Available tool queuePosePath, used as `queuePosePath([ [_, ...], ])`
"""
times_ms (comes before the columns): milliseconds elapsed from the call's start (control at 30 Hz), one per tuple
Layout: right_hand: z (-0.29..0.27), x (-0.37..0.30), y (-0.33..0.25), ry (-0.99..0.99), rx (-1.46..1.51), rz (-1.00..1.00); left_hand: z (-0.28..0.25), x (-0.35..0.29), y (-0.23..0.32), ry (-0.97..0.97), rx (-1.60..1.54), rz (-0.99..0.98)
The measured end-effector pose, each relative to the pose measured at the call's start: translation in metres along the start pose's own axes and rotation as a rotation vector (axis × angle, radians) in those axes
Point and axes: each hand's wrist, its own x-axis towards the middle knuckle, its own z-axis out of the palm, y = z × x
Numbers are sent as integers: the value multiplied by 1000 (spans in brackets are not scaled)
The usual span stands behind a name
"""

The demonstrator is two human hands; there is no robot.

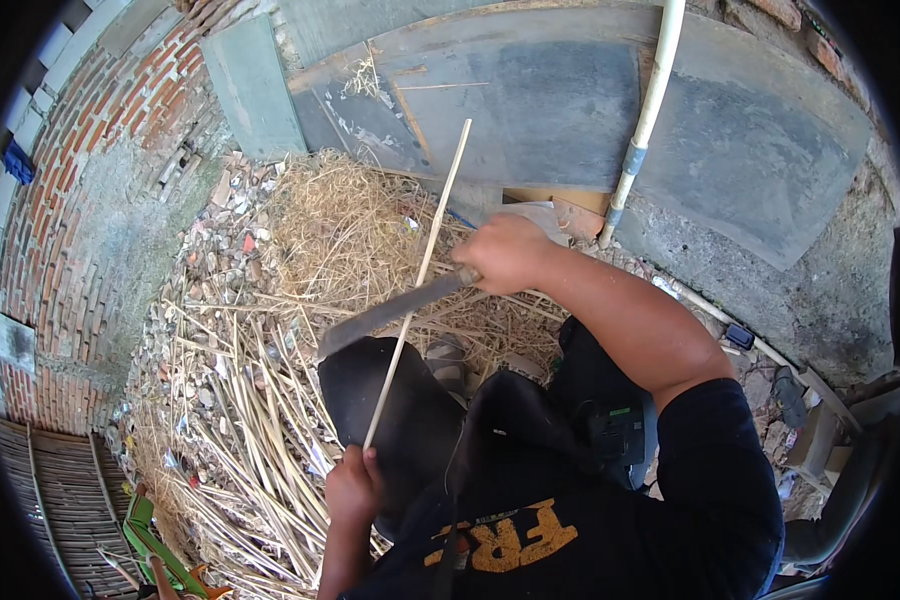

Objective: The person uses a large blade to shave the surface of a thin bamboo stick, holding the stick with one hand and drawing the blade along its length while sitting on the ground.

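Gripping the lower end of a thin pale bamboo stick (417, 280), the left hand (353, 488) was clenched around it just above the lap; the stick was held tilted, its upper end rising toward the grey boards (560, 110) leaned against the wall; the right hand (503, 252) was closed around the handle of a long dark blade (390, 313), which was laid across the stick near its middle, the two touching where they crossed; the blade's tip was pointed toward the person's left and slightly downward; dark trousers (410, 410) were seen beneath the stick, and a dark shirt with orange lettering (530, 530) filled the lower part of the view; a heap of dry straw and shavings (345, 225) was spread on the ground beyond the knees; many split pale strips (240, 450) were piled to the left, beside a brick wall (80, 170); a white pipe (645, 120) was propped upright against the boards on the right, well apart from both hands.
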Motion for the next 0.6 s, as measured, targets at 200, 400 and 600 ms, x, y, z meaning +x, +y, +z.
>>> queuePosePath([
  [200, 24, 10, 61, 82, 246, 223, 9, -3, -13, 21, -7, 38],
  [400, 17, 4, 63, 174, 229, 282, -2, 0, -7, -19, -24, 32],
  [600, -2, -4, 2, 4, 132, 14, 0, 1, -8, -12, -70, 52],
])
